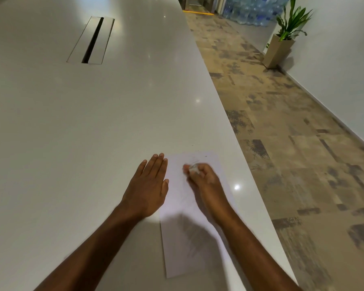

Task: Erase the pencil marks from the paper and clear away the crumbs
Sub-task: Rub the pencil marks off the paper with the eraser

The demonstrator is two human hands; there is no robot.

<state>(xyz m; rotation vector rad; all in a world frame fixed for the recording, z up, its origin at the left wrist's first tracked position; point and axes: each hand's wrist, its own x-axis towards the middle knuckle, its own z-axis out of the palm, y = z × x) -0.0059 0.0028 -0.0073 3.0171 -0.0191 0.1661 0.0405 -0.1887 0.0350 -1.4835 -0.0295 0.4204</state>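
Fingers of the left hand (148, 185) lie straight and close together, palm flat on the table (93, 127) at the left edge of the paper (178, 246), steadying it. Faint pencil marks (194, 159) remain near the far end, and grey shading shows lower down, so erasing looks only partly done; a few dark crumbs (205, 156) sit near the top edge, not yet cleared. Further right, the right hand (202, 177) is blurred, its fingers curled round a small pale eraser (192, 168) pressed to the sheet.
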